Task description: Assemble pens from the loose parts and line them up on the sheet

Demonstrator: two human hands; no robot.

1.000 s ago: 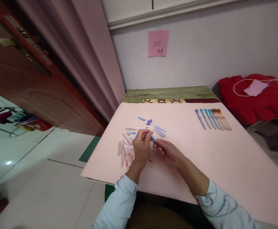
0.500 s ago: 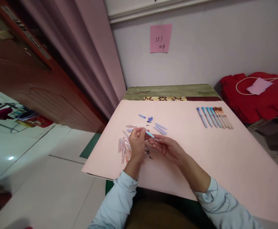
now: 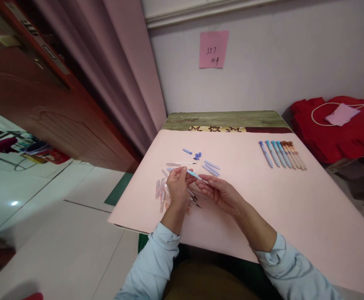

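Observation:
My left hand (image 3: 178, 187) pinches the upper end of a pale blue pen barrel (image 3: 193, 173). With thumb and fingers, my right hand (image 3: 221, 193) grips the barrel's other end, where a thin, clear or whitish part runs into the fingertips. The pen is held slanting, just above the table. Beneath and beside my left hand lie clear and pinkish pen barrels (image 3: 162, 195) and dark-tipped refills (image 3: 195, 203), partly covered by the hand. Beyond my hands are lavender pen barrels (image 3: 211, 169) and small blue pen toppers (image 3: 197, 156).
A row of blue and brown-topped pens (image 3: 277, 155) lies at the right back of the pink-covered table (image 3: 263, 216). Red cloth (image 3: 319, 133) with a white cable is piled beyond the right edge. A wooden door (image 3: 66, 121) and curtain (image 3: 131, 62) stand left.
The pen has tilted slightly and shifted a little left between my fingers. More of its whitish upper end shows above my left fingertips. The view has moved slightly.

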